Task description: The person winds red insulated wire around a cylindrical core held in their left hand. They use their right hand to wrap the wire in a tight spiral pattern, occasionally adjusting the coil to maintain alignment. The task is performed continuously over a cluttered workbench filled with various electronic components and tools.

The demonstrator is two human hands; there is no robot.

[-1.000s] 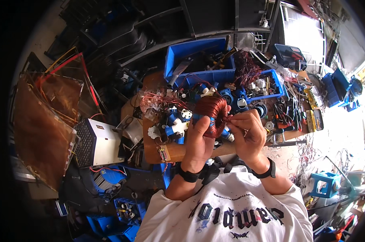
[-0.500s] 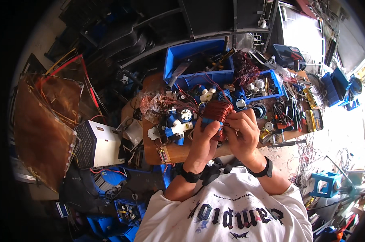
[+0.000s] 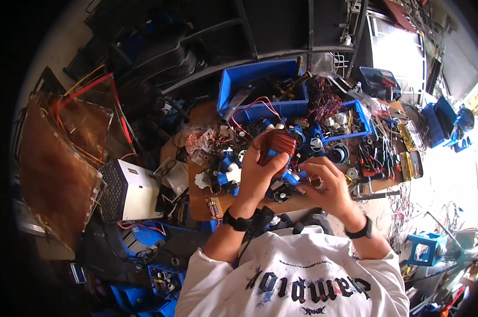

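My left hand [image 3: 257, 174] grips a ring-shaped coil [image 3: 279, 142] of reddish copper winding with blue beneath it, its thumb across the near face. My right hand [image 3: 326, 187] is just below and right of the coil, slightly blurred, its fingers loosely curled with a gap between index finger and thumb. Beside those fingers, under the coil, is a blue cylindrical part [image 3: 289, 178]. The wooden table [image 3: 202, 206] beneath holds blue-and-white fittings [image 3: 228, 171] and tangled wires [image 3: 197, 137].
A blue bin [image 3: 265, 111] and a smaller blue tray [image 3: 344, 134] stand at the back, hand tools [image 3: 387, 158] at the right. A perforated metal case [image 3: 141, 190] and large brown panels [image 3: 54, 169] stand left. A blue stool-like frame [image 3: 424, 248] is at lower right.
My right hand has pulled back from the coil to the right and down, its fingers loosening. My left hand and the coil have tilted, the ring's hole turning out of view.
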